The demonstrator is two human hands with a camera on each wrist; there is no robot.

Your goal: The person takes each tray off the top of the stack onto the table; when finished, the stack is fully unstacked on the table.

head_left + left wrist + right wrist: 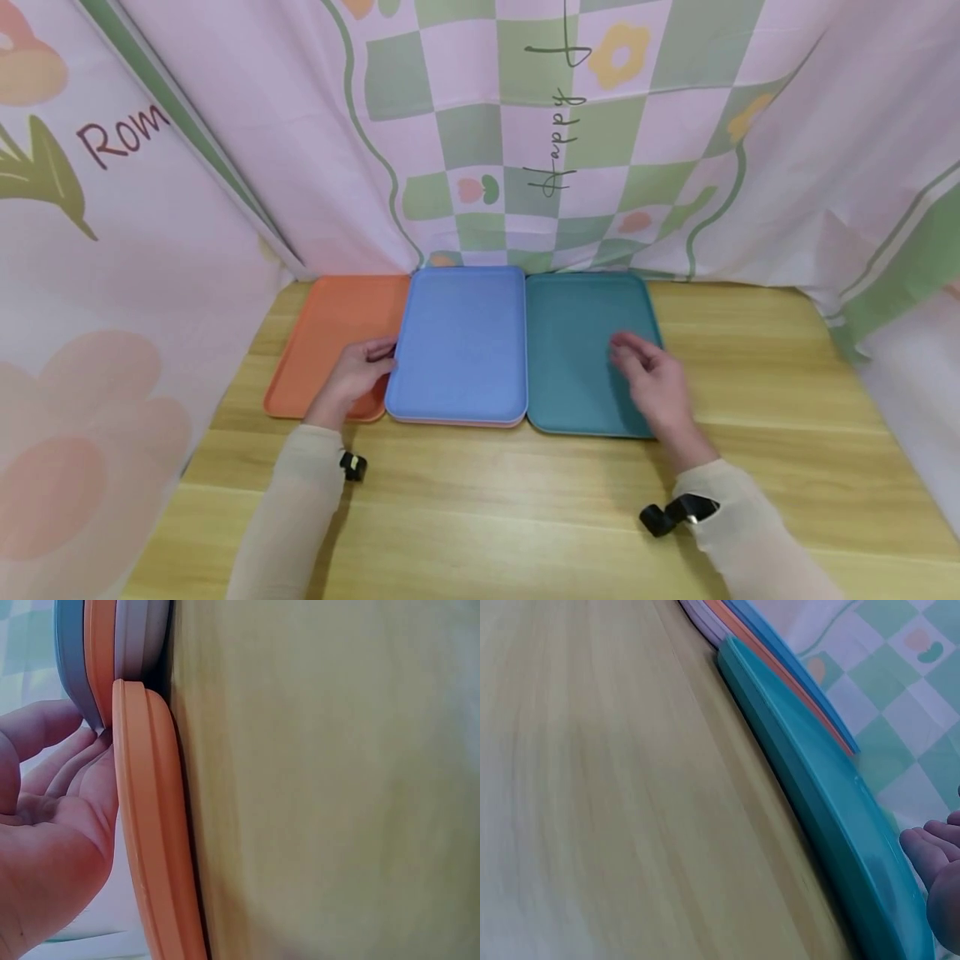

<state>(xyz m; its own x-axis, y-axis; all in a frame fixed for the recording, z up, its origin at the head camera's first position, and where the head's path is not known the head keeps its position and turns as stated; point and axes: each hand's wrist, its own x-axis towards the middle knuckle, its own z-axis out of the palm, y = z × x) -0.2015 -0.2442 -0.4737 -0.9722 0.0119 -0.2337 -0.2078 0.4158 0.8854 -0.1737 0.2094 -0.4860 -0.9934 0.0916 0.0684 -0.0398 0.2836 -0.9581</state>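
My left hand (354, 377) is at the left edge of the blue tray (459, 346), thumb and fingertips pinching its rim. In the left wrist view, the blue tray tops a stack, with an orange tray (100, 652) under it and a pale lilac tray (139, 637) at the bottom. A separate orange tray (348, 325) lies flat to the left, beneath my left hand. On the right, a teal tray (577, 350) lies beside the stack. Over its right part hovers my right hand (658, 387), fingers loosely bent and holding nothing.
The trays stand in a row along the back of a wooden table (465, 517). A patterned curtain (465, 125) hangs right behind them, with more cloth on the left and right. Black wrist cameras (678, 512) stick out from both sleeves.
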